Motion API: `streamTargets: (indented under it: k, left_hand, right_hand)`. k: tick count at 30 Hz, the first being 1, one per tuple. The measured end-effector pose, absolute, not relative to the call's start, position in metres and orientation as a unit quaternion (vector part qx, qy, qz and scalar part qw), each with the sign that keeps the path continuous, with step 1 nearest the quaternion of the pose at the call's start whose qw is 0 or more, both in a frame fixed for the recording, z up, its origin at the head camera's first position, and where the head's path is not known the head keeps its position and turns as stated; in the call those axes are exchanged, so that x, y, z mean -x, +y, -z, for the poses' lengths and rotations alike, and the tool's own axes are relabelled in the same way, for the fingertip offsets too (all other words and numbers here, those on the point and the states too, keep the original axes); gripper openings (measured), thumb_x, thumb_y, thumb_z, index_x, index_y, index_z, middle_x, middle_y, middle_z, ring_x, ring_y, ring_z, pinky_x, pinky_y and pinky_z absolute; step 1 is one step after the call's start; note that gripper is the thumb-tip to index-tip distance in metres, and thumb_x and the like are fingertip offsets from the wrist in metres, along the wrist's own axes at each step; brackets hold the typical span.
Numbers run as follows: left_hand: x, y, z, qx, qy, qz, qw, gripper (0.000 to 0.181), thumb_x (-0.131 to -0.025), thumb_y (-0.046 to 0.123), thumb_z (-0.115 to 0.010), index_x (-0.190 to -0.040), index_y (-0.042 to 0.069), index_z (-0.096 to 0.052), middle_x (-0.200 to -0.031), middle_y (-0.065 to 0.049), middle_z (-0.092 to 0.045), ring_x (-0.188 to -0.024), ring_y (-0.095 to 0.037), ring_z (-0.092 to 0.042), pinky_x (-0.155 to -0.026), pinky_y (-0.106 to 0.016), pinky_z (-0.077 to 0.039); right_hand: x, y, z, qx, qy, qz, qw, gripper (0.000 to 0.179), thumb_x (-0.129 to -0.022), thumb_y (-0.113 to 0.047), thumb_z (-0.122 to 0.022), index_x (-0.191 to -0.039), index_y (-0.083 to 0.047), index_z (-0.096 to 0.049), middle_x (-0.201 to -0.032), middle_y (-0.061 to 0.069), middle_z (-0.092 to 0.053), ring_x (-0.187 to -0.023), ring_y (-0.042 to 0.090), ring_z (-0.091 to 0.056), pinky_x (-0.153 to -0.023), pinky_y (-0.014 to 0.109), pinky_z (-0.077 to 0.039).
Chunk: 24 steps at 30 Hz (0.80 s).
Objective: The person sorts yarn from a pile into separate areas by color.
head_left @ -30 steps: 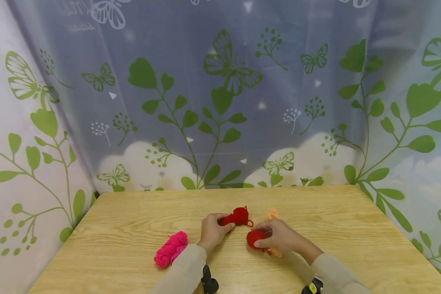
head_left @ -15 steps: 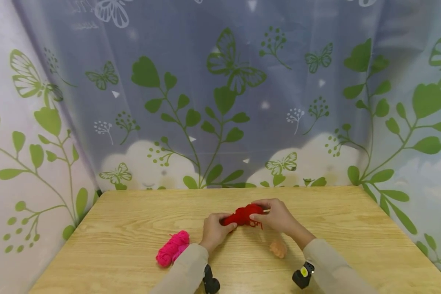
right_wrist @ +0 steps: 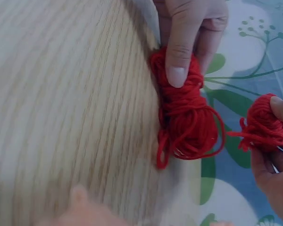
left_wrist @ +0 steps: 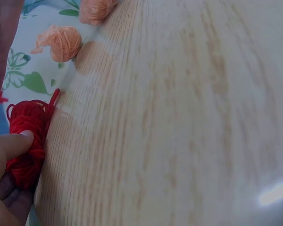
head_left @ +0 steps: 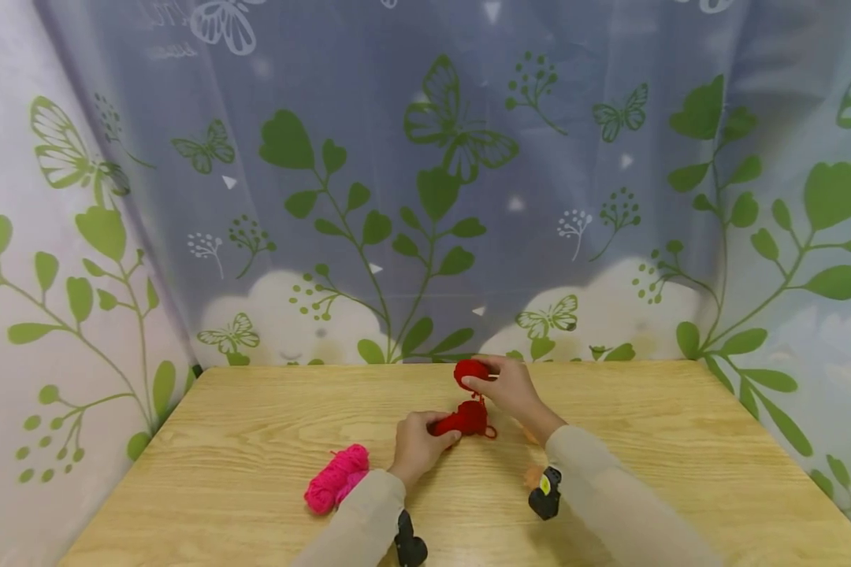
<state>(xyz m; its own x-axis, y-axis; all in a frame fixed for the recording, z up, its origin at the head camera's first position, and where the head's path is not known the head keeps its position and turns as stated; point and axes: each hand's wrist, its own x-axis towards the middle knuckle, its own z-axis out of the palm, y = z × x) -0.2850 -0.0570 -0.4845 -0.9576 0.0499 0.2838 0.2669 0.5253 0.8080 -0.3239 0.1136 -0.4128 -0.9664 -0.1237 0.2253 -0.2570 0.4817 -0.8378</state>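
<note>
A long red yarn skein (right_wrist: pixel 186 117) lies near the middle of the table; my left hand (head_left: pixel 420 445) grips its near end, thumb on top, as the left wrist view also shows with the skein (left_wrist: pixel 28 136). Beyond it, toward the back edge, my right hand (head_left: pixel 510 387) holds a smaller red yarn ball (head_left: pixel 471 374) between thumb and fingers. In the right wrist view a red strand runs from this ball (right_wrist: pixel 265 123) toward the skein. A loose loop sticks out at the skein's far end.
Left of my left forearm lies a hot-pink yarn skein (head_left: pixel 336 479) with a lighter pink one (head_left: pixel 351 482) against it. Peach yarn balls (left_wrist: pixel 65 43) sit to the right, partly hidden by my right sleeve in the head view. A printed curtain (head_left: pixel 397 197) stands behind the table.
My right hand has carried the small red ball from the right front, past the skein, to the back of it. My left hand keeps its grip on the skein.
</note>
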Motion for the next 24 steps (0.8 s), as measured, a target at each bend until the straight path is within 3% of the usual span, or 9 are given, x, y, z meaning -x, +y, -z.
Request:
streamTargets:
  k: [18, 24]
  left_hand:
    - [0.285, -0.056, 0.483, 0.079, -0.866, 0.484, 0.099, 0.027, -0.077, 0.015, -0.081, -0.101, 0.005, -0.075, -0.095, -0.008, -0.073, -0.092, -0.025, -0.065, -0.081, -0.04, -0.053]
    - [0.285, -0.057, 0.483, 0.08, -0.869, 0.477, 0.105, 0.027, -0.076, 0.014, -0.082, -0.1, 0.004, -0.075, -0.097, -0.01, -0.073, -0.095, -0.028, -0.064, -0.082, -0.042, -0.052]
  right_hand:
    - [0.35, 0.094, 0.445, -0.11, -0.878, -0.461, 0.07, 0.042, -0.083, -0.014, -0.075, -0.12, 0.003, -0.064, -0.111, 0.017, -0.068, -0.097, 0.03, -0.064, -0.084, 0.042, -0.052]
    - [0.35, 0.095, 0.455, -0.129, -0.879, -0.455, 0.059, 0.029, -0.084, -0.005, -0.072, -0.111, 0.004, -0.068, -0.107, 0.017, -0.069, -0.1, 0.032, -0.065, -0.088, 0.042, -0.052]
